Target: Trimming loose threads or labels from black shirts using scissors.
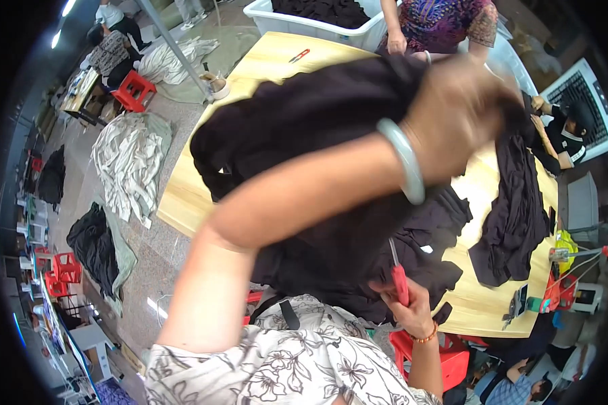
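My left hand (461, 111), a pale green bangle at its wrist, reaches across the table and is smeared by motion. Its fingers appear closed on a dark garment (317, 94), which is raised and blurred in front of me. Lower down, my right hand (412, 309) wears a beaded bracelet and grips red-handled thread snips (400, 283), their metal blade pointing up beside the cloth. More dark garments (425, 229) lie under and around the blade, with a small white label-like patch on one. My left forearm hides part of the raised cloth.
Across the wooden table (527, 307) stands a person in a purple patterned top (446, 27), near a white bin (263, 17) of dark cloth. Another red-handled tool (300, 55) lies at the far edge. Dark garments (513, 209) lie at right; pale cloth (132, 165) covers floor at left.
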Demonstrator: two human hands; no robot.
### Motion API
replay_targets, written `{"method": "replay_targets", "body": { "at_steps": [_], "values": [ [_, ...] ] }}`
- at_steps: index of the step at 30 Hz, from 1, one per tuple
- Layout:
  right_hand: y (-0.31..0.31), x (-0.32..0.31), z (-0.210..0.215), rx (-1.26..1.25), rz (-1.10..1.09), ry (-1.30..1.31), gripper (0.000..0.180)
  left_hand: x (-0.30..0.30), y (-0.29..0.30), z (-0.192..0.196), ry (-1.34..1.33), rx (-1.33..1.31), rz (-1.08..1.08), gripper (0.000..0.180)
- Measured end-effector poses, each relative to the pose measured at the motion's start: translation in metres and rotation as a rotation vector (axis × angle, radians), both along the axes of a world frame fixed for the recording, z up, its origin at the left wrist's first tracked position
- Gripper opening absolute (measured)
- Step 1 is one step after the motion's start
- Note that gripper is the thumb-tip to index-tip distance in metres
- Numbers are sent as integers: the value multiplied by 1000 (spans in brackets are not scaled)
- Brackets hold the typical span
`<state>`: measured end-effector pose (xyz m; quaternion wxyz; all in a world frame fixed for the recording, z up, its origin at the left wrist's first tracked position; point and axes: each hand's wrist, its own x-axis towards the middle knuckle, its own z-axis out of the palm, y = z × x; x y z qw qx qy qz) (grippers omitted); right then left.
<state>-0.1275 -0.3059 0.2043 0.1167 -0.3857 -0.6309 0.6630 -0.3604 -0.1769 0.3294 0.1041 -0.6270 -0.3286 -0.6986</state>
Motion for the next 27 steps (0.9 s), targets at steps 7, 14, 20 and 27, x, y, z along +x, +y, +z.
{"method": "replay_targets", "body": {
  "at_steps": [7, 14, 20, 27],
  "values": [
    [-61, 123, -96, 245, -32, -605, 15, 140, -79, -212, 165, -652, -441, 42],
    [-51, 112, -68, 146, -65, -448, 15, -79, -166, -210, 377, -893, 528, 34],
    [-5, 72, -59, 206, -47, -290, 13, -202, -245, -292, 430, -1568, 735, 45],
    [14, 65, -52, 278, -70, -260, 17, -219, -209, -267, 326, -1426, 715, 5]
  ]
}}
